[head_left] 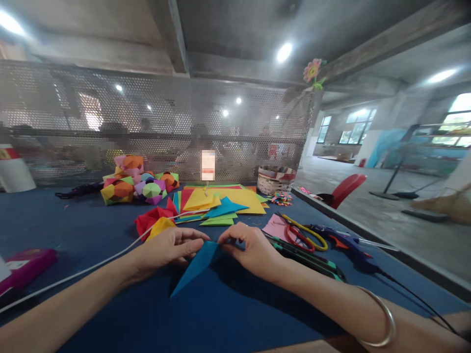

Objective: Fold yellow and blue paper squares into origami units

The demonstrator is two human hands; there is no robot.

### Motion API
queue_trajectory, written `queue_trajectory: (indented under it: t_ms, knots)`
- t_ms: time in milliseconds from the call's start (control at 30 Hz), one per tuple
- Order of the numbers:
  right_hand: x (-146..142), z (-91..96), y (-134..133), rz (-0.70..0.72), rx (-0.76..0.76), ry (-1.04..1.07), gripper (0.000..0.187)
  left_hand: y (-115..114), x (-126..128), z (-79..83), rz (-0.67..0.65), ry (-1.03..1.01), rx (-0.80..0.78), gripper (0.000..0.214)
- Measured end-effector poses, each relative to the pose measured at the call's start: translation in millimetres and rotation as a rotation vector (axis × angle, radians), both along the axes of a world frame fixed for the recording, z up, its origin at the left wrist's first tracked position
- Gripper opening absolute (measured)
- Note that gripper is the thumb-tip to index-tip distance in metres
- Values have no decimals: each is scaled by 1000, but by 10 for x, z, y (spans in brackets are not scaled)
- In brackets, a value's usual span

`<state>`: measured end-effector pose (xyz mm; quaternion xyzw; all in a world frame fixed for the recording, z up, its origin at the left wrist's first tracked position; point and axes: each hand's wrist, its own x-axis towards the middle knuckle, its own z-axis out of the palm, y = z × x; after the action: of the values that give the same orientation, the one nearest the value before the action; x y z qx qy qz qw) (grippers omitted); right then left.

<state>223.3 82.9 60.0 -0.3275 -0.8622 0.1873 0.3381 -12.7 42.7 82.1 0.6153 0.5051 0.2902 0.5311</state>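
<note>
Between my two hands is a folded piece of blue paper, its long point slanting down to the left over the blue tabletop. My left hand pinches its upper left edge between thumb and fingers. At the upper right corner, the thumb and fingertips of my right hand grip the same paper. Just beyond lie red folded paper, yellow folded paper and another blue folded piece, on a stack of coloured sheets.
Scissors, a cutter and a corded glue gun lie to the right. Colourful paper balls and a woven basket stand before a perforated metal screen. A white cable crosses the left side.
</note>
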Motion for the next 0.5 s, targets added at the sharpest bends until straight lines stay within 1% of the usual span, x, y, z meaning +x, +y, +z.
queue_trajectory:
  t_ms: [133, 333, 500]
  knots:
    - [0, 1, 5, -5, -5, 3, 14, -1, -10, -2, 13, 0, -5, 63]
    - [10, 8, 4, -13, -3, 0, 14, 5, -21, -12, 23, -12, 2, 72]
    - [16, 3, 15, -15, 0, -10, 15, 5, -38, -12, 17, -19, 7, 70]
